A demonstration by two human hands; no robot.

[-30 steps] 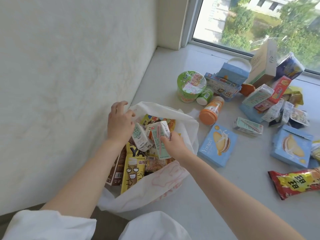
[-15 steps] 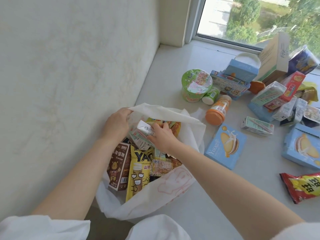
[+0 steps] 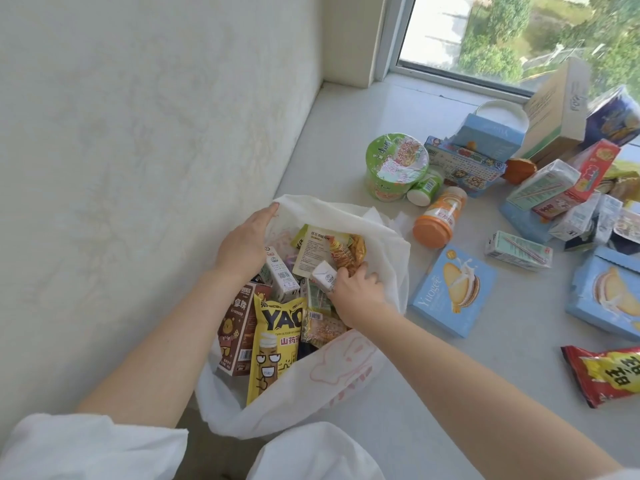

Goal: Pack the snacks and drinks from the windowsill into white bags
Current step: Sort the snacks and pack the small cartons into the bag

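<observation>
A white bag (image 3: 349, 372) lies open on the windowsill against the wall, holding a yellow snack pouch (image 3: 273, 344), a brown box (image 3: 239, 327), a small drink carton (image 3: 278, 273) and other packets. My left hand (image 3: 244, 242) grips the bag's far-left rim and holds it open. My right hand (image 3: 355, 292) is inside the bag, fingers closed on a small green-and-white drink carton (image 3: 323, 277) that is pushed down among the packets. More snacks and drinks lie on the sill to the right.
Right of the bag lie a light blue biscuit box (image 3: 452, 292), an orange bottle (image 3: 440, 216), a green noodle cup (image 3: 396, 166), a small carton (image 3: 517, 254), a red packet (image 3: 606, 374) and a heap of boxes near the window (image 3: 519, 36). A wall runs along the left.
My right hand has lowered the small carton from above the bag down in among the packets. My left hand shifted from the bag's contents to its far rim.
</observation>
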